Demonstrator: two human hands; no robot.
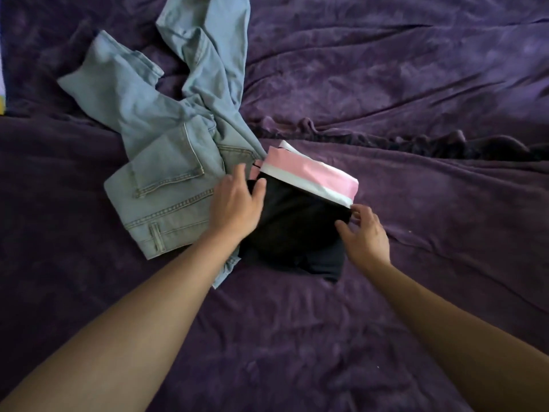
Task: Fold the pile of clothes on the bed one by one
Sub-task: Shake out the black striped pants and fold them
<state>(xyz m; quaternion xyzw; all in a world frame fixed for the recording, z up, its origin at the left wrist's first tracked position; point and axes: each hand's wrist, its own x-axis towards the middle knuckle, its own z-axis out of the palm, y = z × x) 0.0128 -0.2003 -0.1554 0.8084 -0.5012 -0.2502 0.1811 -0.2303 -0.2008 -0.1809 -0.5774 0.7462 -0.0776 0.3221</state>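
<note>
We lose one leg of the jeans (166,162) past the top edge, and the left forearm covers part of them. Of the pink-and-white garment (315,176) we see only a band; the rest is buried beneath the folded black garment (297,227). We cannot make out what kind of clothes these two are.

Both bare arms reach forward over the bed (416,84). The left hand (234,203) lies palm down, its fingers (241,173) loosely spread. Its thumb touches the black garment's left edge, where that garment meets the jeans. The right hand (367,233) arches at the black garment's far right corner, with its fingers (361,211) curled and its thumb at the fabric's edge. We cannot tell whether they pinch that corner.

The stack lies mid-bed between the two hands, against the jeans.
</note>
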